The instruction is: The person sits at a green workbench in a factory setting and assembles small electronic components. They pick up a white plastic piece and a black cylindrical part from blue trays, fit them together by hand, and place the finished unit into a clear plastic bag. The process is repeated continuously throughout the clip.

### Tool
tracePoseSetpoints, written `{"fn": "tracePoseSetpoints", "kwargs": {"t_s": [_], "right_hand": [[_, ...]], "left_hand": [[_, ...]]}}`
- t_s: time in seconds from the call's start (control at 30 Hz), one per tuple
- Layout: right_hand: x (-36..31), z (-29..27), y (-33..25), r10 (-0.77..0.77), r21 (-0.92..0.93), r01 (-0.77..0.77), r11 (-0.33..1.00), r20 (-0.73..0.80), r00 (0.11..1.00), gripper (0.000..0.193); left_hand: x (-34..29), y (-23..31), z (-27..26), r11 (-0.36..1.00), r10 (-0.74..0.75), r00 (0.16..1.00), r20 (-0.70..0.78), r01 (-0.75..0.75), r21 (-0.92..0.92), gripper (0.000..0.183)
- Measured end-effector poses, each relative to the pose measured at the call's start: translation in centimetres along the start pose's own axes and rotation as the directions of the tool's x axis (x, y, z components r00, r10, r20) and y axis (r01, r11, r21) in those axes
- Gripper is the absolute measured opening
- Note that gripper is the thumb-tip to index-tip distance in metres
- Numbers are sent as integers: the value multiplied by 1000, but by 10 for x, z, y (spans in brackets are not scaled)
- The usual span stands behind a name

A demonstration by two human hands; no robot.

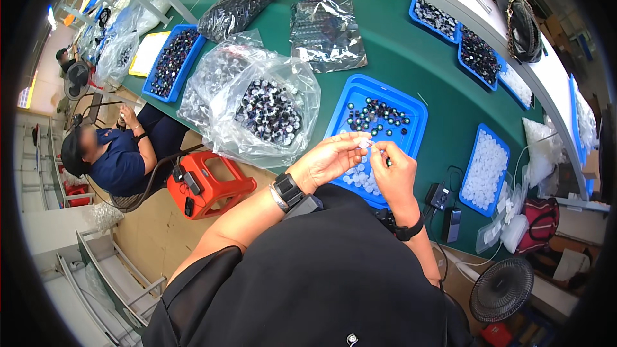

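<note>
Left hand: here it is (328, 159), over the tray's near half, thumb and forefinger pinching a small white piece.
Right hand: right opposite (396, 177), above the tray's right side, fingertips drawn together and meeting the left ones; whether they grip anything of their own, I cannot tell.
Piece: there it sits (364, 144), up between the fingertips, above the middle of the tray.
Tray: blue (373, 88), and busy, with shiny dark beads (387, 114) scattered in its far half and white caps (364, 182) crowding the near end.
Stick: a thin pale one (422, 99), just off the tray's far right corner.
Clear bag: close by on the tray's left (225, 119), bulging with black-and-white pieces.
Black boxes: two of them, one (438, 195) with a cable, to the tray's right.
Side tray: blue as well (476, 207), further right of the tray, full of white caps.
Flat bag: dark and glossy (328, 35), beyond the tray and to its left.
Stool: red (212, 183), on the floor, left of the tray past the table edge.
Bead tray: blue (189, 69), well left of the tray, heaped with dark beads.
Co-worker: seated far left of the tray (132, 160), in a dark blue shirt.
</note>
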State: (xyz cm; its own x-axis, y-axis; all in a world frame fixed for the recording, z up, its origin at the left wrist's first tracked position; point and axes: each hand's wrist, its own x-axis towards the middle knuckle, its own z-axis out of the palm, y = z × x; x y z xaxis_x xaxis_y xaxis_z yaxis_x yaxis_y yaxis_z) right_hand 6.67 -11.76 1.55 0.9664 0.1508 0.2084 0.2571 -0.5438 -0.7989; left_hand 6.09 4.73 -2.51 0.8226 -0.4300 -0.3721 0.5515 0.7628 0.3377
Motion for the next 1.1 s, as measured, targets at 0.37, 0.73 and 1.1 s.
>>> {"fn": "tracePoseSetpoints", "kwargs": {"t_s": [0.37,0.73,1.1], "right_hand": [[-1,4,1,-66,-51,68,996,35,997,5],[-1,7,8,-73,-8,75,997,129,989,6],[-2,7,10,-28,35,25,999,96,995,7]], "left_hand": [[-1,-2,0,999,17,999,-28,-17,29,23],[3,-6,-4,1000,16,997,-78,-15,19,15],[4,-8,-4,999,-12,997,-75,10,-39,15]]}}
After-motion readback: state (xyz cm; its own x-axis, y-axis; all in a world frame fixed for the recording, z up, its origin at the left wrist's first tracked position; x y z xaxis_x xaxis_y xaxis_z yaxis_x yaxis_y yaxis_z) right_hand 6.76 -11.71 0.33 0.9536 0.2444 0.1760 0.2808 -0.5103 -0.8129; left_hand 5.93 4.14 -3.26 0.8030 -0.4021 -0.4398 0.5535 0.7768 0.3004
